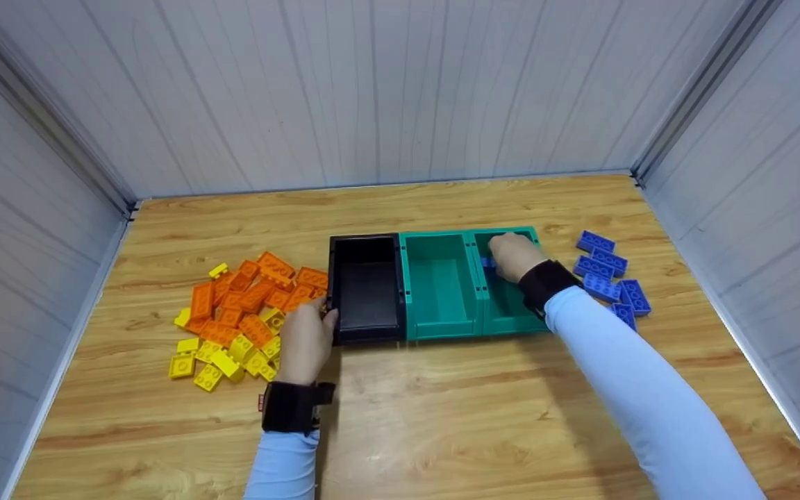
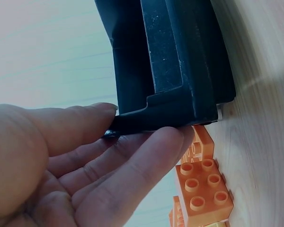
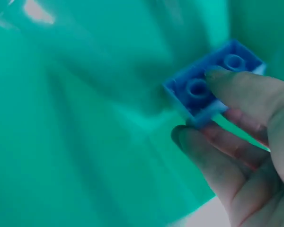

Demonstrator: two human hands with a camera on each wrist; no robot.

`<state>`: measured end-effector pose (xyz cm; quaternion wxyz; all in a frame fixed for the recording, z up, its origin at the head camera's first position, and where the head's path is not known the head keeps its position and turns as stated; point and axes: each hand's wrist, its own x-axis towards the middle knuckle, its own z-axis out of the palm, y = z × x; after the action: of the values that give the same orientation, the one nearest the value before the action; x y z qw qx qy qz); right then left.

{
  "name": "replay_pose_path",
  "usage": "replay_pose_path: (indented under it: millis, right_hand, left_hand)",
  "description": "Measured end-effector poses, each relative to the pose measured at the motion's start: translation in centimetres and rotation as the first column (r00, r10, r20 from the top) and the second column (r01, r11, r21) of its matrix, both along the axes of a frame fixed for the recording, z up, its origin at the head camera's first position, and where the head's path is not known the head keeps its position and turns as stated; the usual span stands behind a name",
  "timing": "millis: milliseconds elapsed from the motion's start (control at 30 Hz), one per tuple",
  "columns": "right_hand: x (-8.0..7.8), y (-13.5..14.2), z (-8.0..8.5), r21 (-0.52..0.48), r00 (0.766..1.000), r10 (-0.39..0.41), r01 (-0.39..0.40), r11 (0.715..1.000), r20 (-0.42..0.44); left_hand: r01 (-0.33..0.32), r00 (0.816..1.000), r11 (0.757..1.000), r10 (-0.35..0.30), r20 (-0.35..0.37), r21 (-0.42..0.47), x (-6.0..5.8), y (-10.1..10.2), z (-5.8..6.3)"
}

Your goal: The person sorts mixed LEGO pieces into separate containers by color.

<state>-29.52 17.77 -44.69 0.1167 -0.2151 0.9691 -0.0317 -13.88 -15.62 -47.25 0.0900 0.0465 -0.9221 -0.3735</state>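
My left hand (image 1: 305,344) holds the left rim of a black bin (image 1: 369,295). In the left wrist view, the thumb lies on the inner side of the bin's wall (image 2: 168,111) and the fingers lie outside it. My right hand (image 1: 514,255) is down inside the rightmost green bin (image 1: 511,305). It pinches a blue toy building brick (image 3: 199,92), whose hollow underside with round tubes shows in the right wrist view. Between these two bins stands another green bin (image 1: 438,285), with nothing seen in it.
Left of the black bin lies a heap of orange bricks (image 1: 255,295) and yellow bricks (image 1: 226,362), touching or close to its side. Several blue bricks (image 1: 601,286) lie to the right of the bins. Grey panels (image 1: 400,97) wall the wooden table (image 1: 442,417) at the back and sides.
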Motion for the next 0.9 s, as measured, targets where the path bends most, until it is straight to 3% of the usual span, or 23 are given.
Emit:
replay_pose_path:
  millis: [100,267,367,467,633,767,900]
  right_hand:
    - [0.5,0.3,1.7,-0.004,1.000,0.023,-0.023,1.000,0.010]
    - [1.7,1.8,5.7,-0.042,0.999,-0.006,0.008,0.999,0.052]
    - [2.4,3.6,7.6,-0.050,0.999,-0.005,0.006,0.999,0.033]
    - [3.1,6.3,8.4,-0.067,1.000,-0.005,0.005,0.998,0.008]
    - [4.7,11.3,7.7,-0.092,0.999,-0.007,0.011,0.996,0.038]
    - [6.3,14.2,5.8,-0.079,0.995,-0.011,0.019,0.997,0.097]
    - [8.1,15.3,3.7,-0.094,0.987,-0.035,0.050,0.994,0.156]
  left_hand:
    - [0.005,1.000,1.000,-0.005,-0.007,-0.001,0.0,0.0,0.0]
    - [0.018,1.000,1.000,-0.018,-0.003,0.006,0.0,-0.1,0.1]
    - [0.020,1.000,1.000,-0.020,0.010,0.015,0.1,-0.1,0.1]
    - [0.022,0.999,1.000,-0.022,0.025,0.023,0.1,-0.1,0.0]
    - [0.021,0.999,1.000,-0.021,0.029,0.020,0.1,-0.1,0.1]
    - [0.017,0.999,1.000,-0.017,0.039,0.007,0.0,-0.1,0.1]
    - [0.014,0.999,1.000,-0.014,0.052,0.009,0.0,-0.1,0.1]
